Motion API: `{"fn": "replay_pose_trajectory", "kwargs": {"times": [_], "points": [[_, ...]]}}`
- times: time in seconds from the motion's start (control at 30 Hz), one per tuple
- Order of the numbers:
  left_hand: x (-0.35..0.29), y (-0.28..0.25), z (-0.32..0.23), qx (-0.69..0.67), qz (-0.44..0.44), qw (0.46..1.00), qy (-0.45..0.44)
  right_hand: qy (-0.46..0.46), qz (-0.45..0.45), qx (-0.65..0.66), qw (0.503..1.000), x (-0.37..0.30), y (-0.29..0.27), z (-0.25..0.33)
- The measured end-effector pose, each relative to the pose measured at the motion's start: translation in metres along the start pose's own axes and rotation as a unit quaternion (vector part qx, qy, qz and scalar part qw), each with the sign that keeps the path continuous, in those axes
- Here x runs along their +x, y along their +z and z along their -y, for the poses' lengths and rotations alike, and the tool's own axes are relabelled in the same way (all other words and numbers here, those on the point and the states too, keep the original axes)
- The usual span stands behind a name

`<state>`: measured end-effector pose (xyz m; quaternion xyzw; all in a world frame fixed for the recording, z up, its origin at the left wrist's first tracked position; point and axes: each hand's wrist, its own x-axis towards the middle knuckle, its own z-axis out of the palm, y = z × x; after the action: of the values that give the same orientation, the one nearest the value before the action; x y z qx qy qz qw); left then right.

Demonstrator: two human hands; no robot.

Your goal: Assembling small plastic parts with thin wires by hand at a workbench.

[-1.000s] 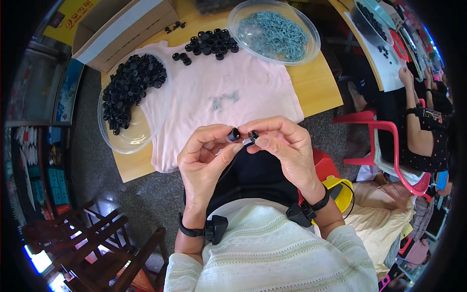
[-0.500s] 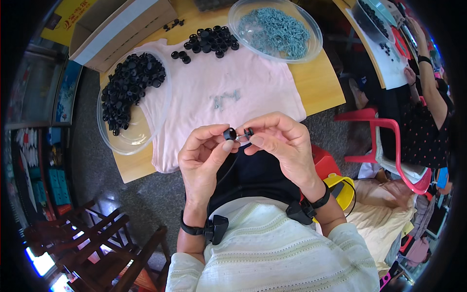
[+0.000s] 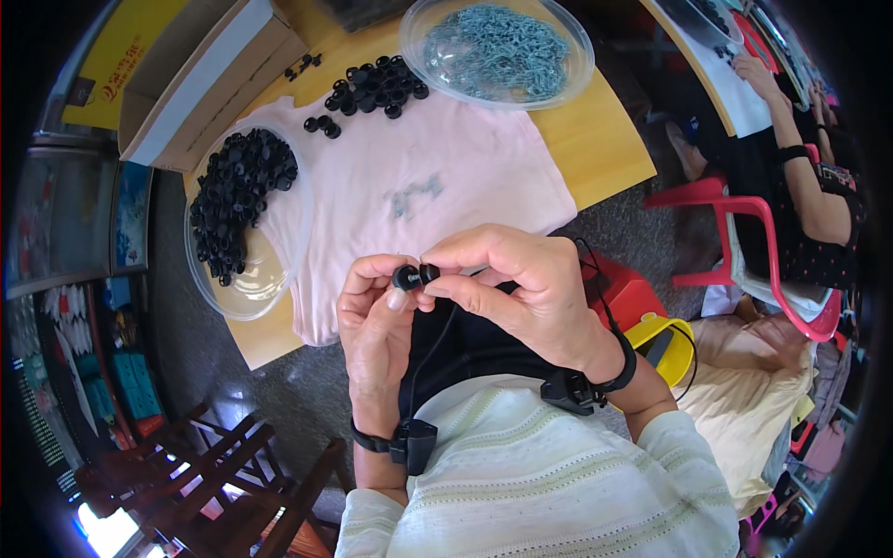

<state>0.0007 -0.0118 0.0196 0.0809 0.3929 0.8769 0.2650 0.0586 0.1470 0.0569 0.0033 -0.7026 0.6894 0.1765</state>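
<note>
Over my lap, my left hand (image 3: 370, 321) pinches a small black round plastic shell (image 3: 403, 278) between thumb and fingertips. A second black round plastic piece (image 3: 429, 273) is gripped by the thumb and forefinger of my right hand (image 3: 530, 298). The two pieces meet nearly end to end, with a bit of a small metal spring (image 3: 415, 277) showing between them. Beyond my hands a pink cloth (image 3: 363, 214) covers part of the table, bearing a few loose metal springs (image 3: 414, 197).
Black plastic pieces fill part of a clear round tub (image 3: 302, 251) on the left. Several more black pieces (image 3: 377, 88) lie at the cloth's far edge. Another clear tub (image 3: 581, 56) holds springs. A cardboard box (image 3: 200, 84) stands far left. Another person sits at right by a red chair (image 3: 767, 214).
My right hand has moved left, bringing its black piece against the shell in my left hand. The spring, exposed before, is now mostly hidden between them. The view has shifted slightly.
</note>
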Motion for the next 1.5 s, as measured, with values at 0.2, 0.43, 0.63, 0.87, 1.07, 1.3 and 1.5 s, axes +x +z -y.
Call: {"fn": "replay_pose_trajectory", "kwargs": {"times": [0.2, 0.43, 0.63, 0.87, 1.07, 1.3, 1.5], "points": [[0.0, 0.001, 0.001, 0.016, -0.017, 1.0, -0.005, 0.001, -0.009, -0.018, 1.0, -0.001, 0.001, -0.002], [0.0, 0.002, 0.002, 0.026, -0.025, 0.999, -0.009, -0.008, -0.012, -0.056, 0.998, -0.001, 0.0, -0.005], [0.0, 0.002, 0.004, 0.063, -0.027, 0.998, 0.003, -0.053, -0.025, -0.102, 0.993, -0.002, 0.001, -0.012], [0.001, 0.004, 0.005, 0.074, -0.041, 0.996, -0.003, -0.117, -0.027, -0.165, 0.979, -0.003, -0.002, -0.013], [0.0, 0.003, 0.004, 0.077, -0.036, 0.996, -0.012, -0.129, -0.01, -0.193, 0.973, -0.005, -0.003, -0.015], [0.002, 0.003, 0.005, 0.099, -0.022, 0.995, 0.001, -0.132, -0.001, -0.223, 0.966, -0.003, -0.004, -0.015], [0.001, 0.0, 0.007, 0.154, -0.029, 0.987, 0.04, -0.129, -0.021, -0.195, 0.972, -0.003, -0.001, -0.023]]}}
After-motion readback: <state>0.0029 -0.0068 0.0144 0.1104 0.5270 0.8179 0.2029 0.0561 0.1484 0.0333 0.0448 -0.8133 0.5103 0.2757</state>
